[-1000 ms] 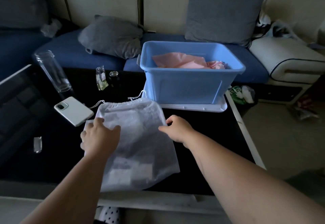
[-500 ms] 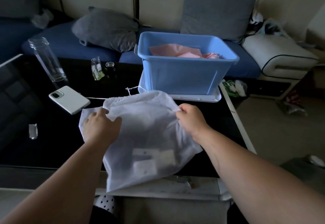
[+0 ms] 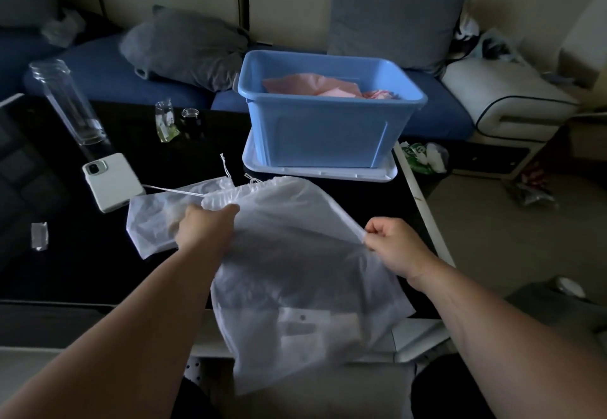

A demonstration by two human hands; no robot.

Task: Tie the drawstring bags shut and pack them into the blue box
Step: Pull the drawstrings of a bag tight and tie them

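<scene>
Holds the white drawstring bag (image 3: 295,254) mid-frame over the dark worktop (image 3: 82,270), below the blue box (image 3: 322,136): clenches its gathered mouth in the left grip (image 3: 203,231), pinches its side edge in the right grip (image 3: 397,247).

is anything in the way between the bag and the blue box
Nothing visible. The left hand and right hand grip the bag just before the box, with bare table between; the box is open on top, pink cloth inside.
</scene>
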